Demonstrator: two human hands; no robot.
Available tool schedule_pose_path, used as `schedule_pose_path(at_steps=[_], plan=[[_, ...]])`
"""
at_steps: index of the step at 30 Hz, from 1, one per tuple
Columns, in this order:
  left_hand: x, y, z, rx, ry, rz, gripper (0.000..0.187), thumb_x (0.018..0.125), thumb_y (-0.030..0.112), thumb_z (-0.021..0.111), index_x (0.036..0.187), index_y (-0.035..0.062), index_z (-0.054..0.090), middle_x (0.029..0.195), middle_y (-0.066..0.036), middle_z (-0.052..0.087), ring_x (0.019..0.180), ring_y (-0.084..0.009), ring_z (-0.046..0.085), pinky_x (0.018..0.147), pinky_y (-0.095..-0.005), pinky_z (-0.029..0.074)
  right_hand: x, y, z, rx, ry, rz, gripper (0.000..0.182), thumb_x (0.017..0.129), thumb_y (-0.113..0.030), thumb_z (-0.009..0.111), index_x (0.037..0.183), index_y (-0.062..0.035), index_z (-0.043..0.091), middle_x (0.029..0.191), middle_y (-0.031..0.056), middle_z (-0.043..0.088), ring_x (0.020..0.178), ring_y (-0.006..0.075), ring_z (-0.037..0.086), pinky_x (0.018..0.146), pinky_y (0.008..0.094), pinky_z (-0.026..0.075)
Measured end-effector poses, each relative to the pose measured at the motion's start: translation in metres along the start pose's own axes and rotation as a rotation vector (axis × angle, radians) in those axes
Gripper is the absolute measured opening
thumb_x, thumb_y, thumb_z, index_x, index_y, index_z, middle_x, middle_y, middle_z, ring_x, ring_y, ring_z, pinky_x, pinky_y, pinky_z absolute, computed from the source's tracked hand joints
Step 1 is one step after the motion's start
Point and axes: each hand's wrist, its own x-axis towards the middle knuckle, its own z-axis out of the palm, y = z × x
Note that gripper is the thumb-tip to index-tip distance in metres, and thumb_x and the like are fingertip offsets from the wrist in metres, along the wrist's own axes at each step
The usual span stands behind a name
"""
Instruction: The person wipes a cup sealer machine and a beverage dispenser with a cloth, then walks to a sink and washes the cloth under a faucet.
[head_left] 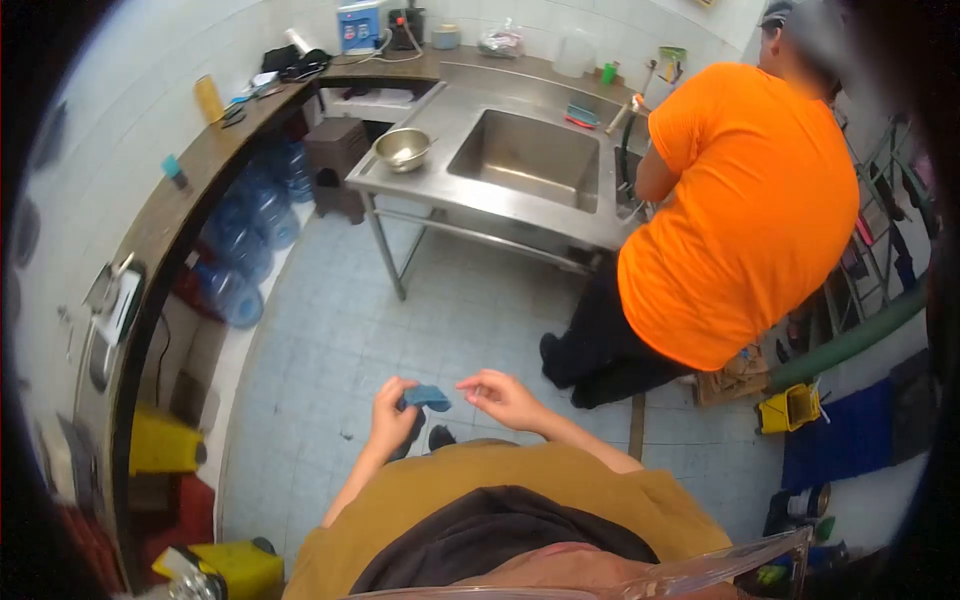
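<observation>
My left hand (389,412) is closed on a small teal-blue piece that looks like folded cloth (428,398), held between thumb and fingers in front of my body. To its right, my right hand (503,401) is raised with thumb and index finger apart, holding nothing visible. Its fingertips point at the teal piece across a small gap. Both hands are above the tiled floor, and my shoes show partly beneath the left one.
A person in an orange shirt (745,215) stands at the steel sink (525,160), ahead and right. A metal bowl (402,149) sits on the sink's left corner. Large water bottles (232,290) stand under the left counter (150,225). A yellow mop bucket (788,409) is at right.
</observation>
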Motion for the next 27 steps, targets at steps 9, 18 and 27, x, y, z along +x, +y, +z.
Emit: schedule_pose_path(at_steps=[9,18,27], plan=[[0.239,0.025,0.009,-0.155,-0.077,0.208,0.019,0.061,-0.004,0.060,0.078,0.0018,0.057,0.071,-0.007,0.051,0.069,-0.0201,0.049,0.062,-0.0270,0.038,0.074,0.073,-0.136,-0.045,0.530,0.204,0.019,0.082,-0.009,0.055,0.100,-0.0055,0.061,0.084,0.0037,0.055,0.065,0.0097,0.053,0.062,0.0224,0.043],[0.410,0.061,0.060,-0.447,0.019,0.246,0.014,0.065,-0.005,0.054,0.078,0.0016,0.055,0.074,-0.003,0.043,0.070,-0.0125,0.042,0.065,-0.0224,0.033,0.189,0.141,-0.263,-0.019,0.464,0.170,0.022,0.085,-0.019,0.056,0.102,-0.0059,0.059,0.084,0.0017,0.059,0.075,0.0083,0.053,0.068,0.0234,0.044],[0.539,0.064,0.108,-0.806,-0.166,0.075,0.021,0.080,0.021,0.061,0.084,0.0029,0.050,0.078,-0.003,0.043,0.073,-0.0112,0.043,0.066,-0.0223,0.036,0.269,0.170,-0.355,0.002,0.609,0.214,0.025,0.080,-0.013,0.058,0.104,-0.0069,0.058,0.092,0.0053,0.055,0.067,0.0116,0.051,0.064,0.0249,0.044]])
